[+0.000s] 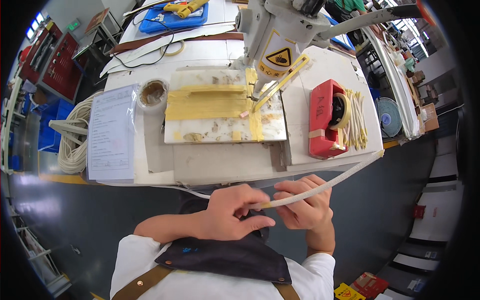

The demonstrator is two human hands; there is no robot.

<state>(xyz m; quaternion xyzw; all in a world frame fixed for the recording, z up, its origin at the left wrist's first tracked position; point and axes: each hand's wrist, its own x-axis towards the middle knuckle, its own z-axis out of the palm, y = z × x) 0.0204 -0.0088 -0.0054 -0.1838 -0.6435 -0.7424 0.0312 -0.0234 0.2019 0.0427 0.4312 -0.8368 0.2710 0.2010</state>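
A white braided cord [345, 176] lies across my two hands in front of the bench edge. Yellow tape wraps it between the hands, and its far right tip also looks taped. My left hand [227, 210] is closed round the cord just left of the tape, with the thumb stretched out below. My right hand [307, 202] has its fingers curled at the cord, which runs over them up to the right. A thinner-looking stretch of white cord [186, 190] leads left from my left hand along the bench edge.
Ahead stands a grey press [280, 40] over a white plate [220, 132] with yellow tape strips. Right of it are a red tape dispenser [320, 120] and several short cords [356, 120]. At left are a tape roll [152, 93], a sleeved paper [112, 132] and coiled cord [75, 150].
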